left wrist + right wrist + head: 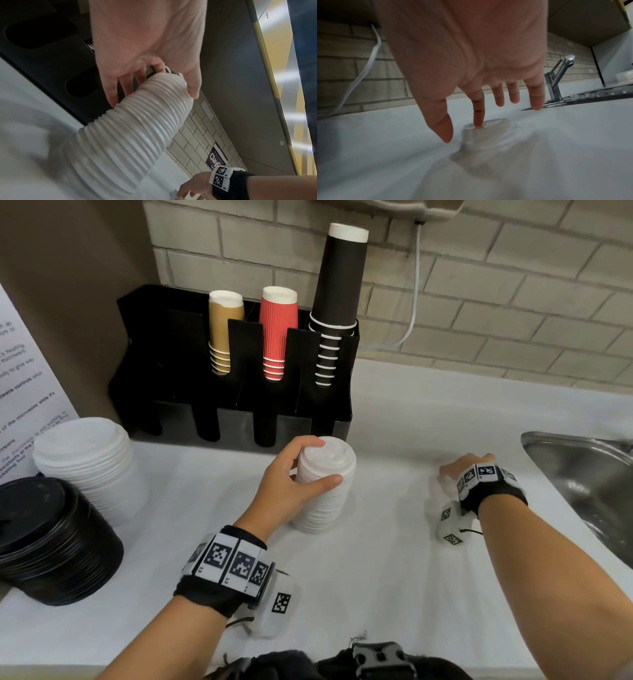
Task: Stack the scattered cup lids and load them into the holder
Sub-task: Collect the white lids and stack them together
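Fingers (111,93) of the left hand (284,484) curl round a white lid stack (325,484) standing on the counter (394,577). At three o'clock of it, the right hand (471,54) spreads, index fingertip touching a single clear lid (488,134).

Even indoor light, soft shadows on the counter (394,559). Wrist views dimmer, motion-blurred low down; wide-angle bending at edges.

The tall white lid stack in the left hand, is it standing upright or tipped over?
Upright. The white lid stack stands on the counter, top lid facing up, while the left hand grips its upper part.
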`<state>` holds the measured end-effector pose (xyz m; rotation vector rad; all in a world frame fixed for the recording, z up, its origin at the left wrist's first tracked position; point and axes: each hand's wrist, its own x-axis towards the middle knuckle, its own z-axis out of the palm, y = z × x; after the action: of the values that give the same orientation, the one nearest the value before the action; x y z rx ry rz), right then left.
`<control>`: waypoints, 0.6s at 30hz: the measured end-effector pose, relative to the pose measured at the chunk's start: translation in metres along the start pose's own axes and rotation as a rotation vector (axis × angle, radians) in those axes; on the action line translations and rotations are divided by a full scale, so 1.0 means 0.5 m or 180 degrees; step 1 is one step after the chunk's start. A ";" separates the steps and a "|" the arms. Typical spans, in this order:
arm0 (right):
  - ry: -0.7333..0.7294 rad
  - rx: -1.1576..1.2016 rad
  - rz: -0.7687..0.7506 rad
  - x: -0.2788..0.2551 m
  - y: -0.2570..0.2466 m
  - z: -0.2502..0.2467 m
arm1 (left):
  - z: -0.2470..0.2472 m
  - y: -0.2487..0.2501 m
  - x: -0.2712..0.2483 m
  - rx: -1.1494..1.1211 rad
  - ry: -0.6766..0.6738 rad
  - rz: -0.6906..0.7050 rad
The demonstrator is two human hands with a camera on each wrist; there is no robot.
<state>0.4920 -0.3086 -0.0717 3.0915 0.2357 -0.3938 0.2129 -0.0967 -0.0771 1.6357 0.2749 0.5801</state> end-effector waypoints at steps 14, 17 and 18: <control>-0.0149 0.2974 -0.1169 -0.144 -0.115 -0.073 | -0.001 0.002 0.000 0.0179 0.0042 0.0057; -0.0263 0.3522 -0.2206 -0.246 -0.168 -0.066 | 0.000 0.007 -0.003 0.0249 0.0093 0.0025; -0.0269 0.3543 -0.2476 -0.270 -0.184 -0.060 | 0.000 0.009 -0.004 0.0235 0.0112 -0.0013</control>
<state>0.3564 -0.2366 -0.0086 3.7960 1.7887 -0.9132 0.2107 -0.0985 -0.0733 1.6969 0.3288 0.6021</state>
